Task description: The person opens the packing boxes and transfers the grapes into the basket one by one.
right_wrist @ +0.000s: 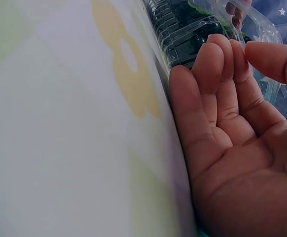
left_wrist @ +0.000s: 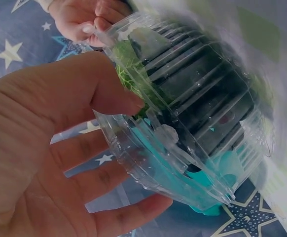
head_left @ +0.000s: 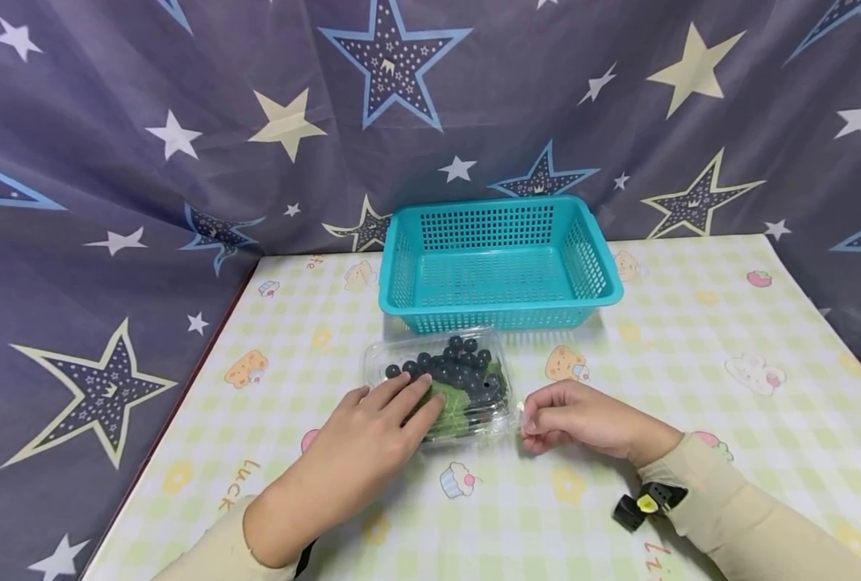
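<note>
A clear plastic clamshell box (head_left: 500, 428) sits on the table, with dark grape-like round fruit (head_left: 466, 355) and a green leaf (head_left: 453, 407) showing through it. My left hand (head_left: 372, 440) rests over its left front part, fingers spread on the lid. In the left wrist view the left thumb (left_wrist: 116, 94) touches the rim near a round snap. At the box's right edge my right hand (head_left: 575, 415) pinches the clear plastic between thumb and index fingertip. The right wrist view shows the other fingers (right_wrist: 210, 69) curled beside the ribbed wall.
A turquoise perforated basket (head_left: 503, 311) stands right behind the box, near the table's back edge. A checked cloth with printed pictures covers the table (head_left: 691, 339). Dark star-patterned fabric (head_left: 219, 73) hangs behind and to the left. A small black device (head_left: 644, 504) is strapped to the right wrist.
</note>
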`<state>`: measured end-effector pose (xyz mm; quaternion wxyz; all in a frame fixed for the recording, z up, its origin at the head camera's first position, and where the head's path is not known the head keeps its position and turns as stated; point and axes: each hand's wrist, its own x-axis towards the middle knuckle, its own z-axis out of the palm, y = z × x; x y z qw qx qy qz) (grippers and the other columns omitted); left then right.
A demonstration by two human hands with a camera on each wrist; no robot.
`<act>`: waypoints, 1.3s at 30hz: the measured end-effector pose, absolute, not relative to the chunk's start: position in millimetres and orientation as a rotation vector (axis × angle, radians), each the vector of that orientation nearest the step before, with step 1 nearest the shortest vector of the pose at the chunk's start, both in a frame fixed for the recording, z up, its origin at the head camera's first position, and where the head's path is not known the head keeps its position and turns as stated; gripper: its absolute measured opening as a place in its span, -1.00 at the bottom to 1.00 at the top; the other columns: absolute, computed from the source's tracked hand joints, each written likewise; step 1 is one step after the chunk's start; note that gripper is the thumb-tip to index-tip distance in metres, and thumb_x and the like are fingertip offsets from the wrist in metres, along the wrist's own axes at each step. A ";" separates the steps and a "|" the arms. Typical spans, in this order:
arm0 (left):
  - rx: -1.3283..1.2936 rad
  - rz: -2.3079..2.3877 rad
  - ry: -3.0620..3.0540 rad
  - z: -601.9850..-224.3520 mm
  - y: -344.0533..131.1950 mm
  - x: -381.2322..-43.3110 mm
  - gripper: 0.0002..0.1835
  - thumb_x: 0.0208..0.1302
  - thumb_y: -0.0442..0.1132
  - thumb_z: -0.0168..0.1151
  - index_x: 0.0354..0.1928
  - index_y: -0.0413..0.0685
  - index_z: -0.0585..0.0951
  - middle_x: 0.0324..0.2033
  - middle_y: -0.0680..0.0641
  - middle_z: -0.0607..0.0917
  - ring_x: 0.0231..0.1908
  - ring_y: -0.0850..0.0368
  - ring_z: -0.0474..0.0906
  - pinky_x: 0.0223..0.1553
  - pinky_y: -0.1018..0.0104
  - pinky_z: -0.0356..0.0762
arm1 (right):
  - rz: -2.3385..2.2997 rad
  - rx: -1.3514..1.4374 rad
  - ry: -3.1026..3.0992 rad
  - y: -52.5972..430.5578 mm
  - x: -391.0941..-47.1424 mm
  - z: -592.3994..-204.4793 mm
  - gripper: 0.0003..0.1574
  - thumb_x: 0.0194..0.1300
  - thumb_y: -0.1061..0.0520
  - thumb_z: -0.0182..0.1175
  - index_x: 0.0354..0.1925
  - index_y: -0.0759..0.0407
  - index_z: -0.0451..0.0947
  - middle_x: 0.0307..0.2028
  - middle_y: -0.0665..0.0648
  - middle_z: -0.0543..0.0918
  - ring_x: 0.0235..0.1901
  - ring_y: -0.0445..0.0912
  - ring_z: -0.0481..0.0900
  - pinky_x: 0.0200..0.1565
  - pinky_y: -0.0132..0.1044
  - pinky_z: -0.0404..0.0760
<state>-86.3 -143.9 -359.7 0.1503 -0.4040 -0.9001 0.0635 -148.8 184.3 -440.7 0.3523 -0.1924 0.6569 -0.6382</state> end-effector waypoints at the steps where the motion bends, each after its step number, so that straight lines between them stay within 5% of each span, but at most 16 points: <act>1: -1.162 0.184 -2.587 -359.4 -143.6 -86.6 -0.37 0.32 -0.32 0.44 0.41 0.05 0.51 0.41 -0.14 0.52 0.33 -0.16 0.53 -0.14 -0.13 0.71 | -1.653 -0.497 1.699 184.2 -149.1 -440.3 -0.85 0.39 0.30 0.14 -0.23 0.36 0.63 -0.27 0.19 0.76 -0.20 -0.04 0.77 -0.02 -0.11 0.77; 39: -1.177 0.259 -2.565 -354.3 -142.1 -87.3 -0.41 0.32 -0.34 0.43 0.37 0.06 0.53 0.37 -0.15 0.55 0.28 -0.17 0.58 -0.14 -0.10 0.73 | -1.653 -0.492 1.698 184.7 -151.0 -442.5 -0.84 0.39 0.30 0.12 -0.26 0.33 0.63 -0.28 0.15 0.75 -0.22 -0.06 0.77 -0.03 -0.12 0.77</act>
